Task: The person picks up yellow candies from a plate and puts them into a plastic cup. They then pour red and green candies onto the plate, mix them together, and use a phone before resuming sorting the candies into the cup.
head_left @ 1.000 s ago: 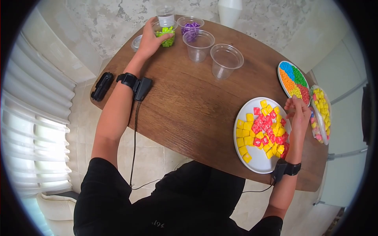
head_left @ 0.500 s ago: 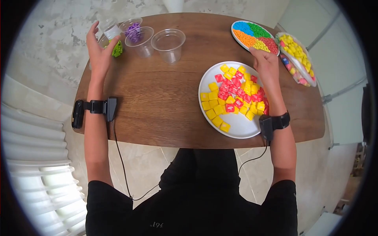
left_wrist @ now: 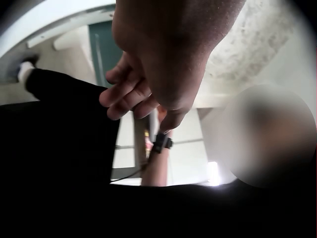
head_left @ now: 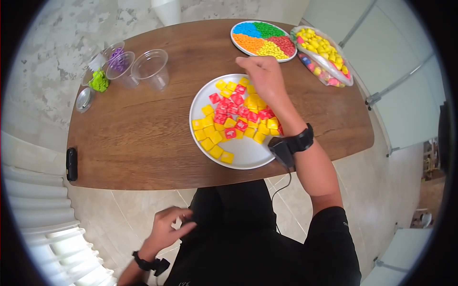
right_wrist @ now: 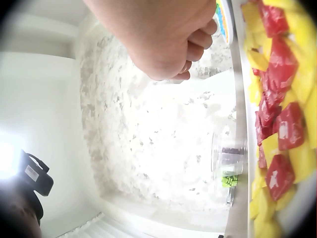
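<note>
My left hand [head_left: 167,229] is off the table, low in front of the black clothing, its fingers relaxed and holding nothing. The left wrist view shows the same hand [left_wrist: 158,64] with loosely bent fingers. My right hand [head_left: 265,78] hovers at the far rim of a white plate [head_left: 253,151], fingers loosely curled and nothing seen in them. On that plate lie yellow wrapped candies [head_left: 208,132] and red wrapped candies [head_left: 230,133]. The right hand [right_wrist: 168,39] shows from its side in the right wrist view, palm hidden.
Beyond the right hand stand a plate of color-sorted small candies [head_left: 267,31] and a clear bag of yellow pieces [head_left: 324,50]. At the left are clear cups [head_left: 152,69], purple pieces [head_left: 118,60], green pieces [head_left: 99,81], a round lid [head_left: 84,99] and a black case [head_left: 71,163].
My left hand has let go of the cup with green pieces and dropped back from the table to my lap. The right hand stays near the plate while the head view has turned left-to-right.
</note>
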`<action>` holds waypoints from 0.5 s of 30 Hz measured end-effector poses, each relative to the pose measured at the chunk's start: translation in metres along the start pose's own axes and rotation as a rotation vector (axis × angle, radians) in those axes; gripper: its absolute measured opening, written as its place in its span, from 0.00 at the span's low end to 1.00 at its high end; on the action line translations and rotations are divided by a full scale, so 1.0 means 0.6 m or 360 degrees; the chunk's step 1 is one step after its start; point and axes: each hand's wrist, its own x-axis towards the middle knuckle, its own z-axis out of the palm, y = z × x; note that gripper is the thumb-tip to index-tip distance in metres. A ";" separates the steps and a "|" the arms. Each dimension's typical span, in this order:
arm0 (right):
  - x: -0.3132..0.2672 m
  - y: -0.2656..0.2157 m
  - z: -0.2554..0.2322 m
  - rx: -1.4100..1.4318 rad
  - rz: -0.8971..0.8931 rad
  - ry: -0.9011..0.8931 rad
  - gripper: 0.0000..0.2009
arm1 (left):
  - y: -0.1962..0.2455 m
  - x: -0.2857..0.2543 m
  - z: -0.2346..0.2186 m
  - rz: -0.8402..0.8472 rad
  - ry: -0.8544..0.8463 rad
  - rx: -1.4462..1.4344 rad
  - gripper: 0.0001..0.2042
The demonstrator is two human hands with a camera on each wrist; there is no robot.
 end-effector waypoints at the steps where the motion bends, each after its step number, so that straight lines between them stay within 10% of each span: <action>1: -0.001 0.001 0.003 0.0042 0.0014 -0.0046 0.25 | -0.039 -0.015 0.037 -0.0141 0.0257 0.0050 0.21; 5: 0.001 0.002 0.009 0.0023 -0.0088 -0.0091 0.25 | -0.200 -0.143 0.199 -0.0948 0.0516 -0.0690 0.24; 11: -0.027 -0.063 0.001 -0.0392 -0.0309 -0.0132 0.21 | -0.177 -0.224 0.190 -0.1538 0.0708 -0.1217 0.15; 15: -0.099 -0.144 0.006 -0.0477 -0.1121 -0.0304 0.17 | -0.189 -0.299 0.210 -0.1678 0.0446 -0.1120 0.11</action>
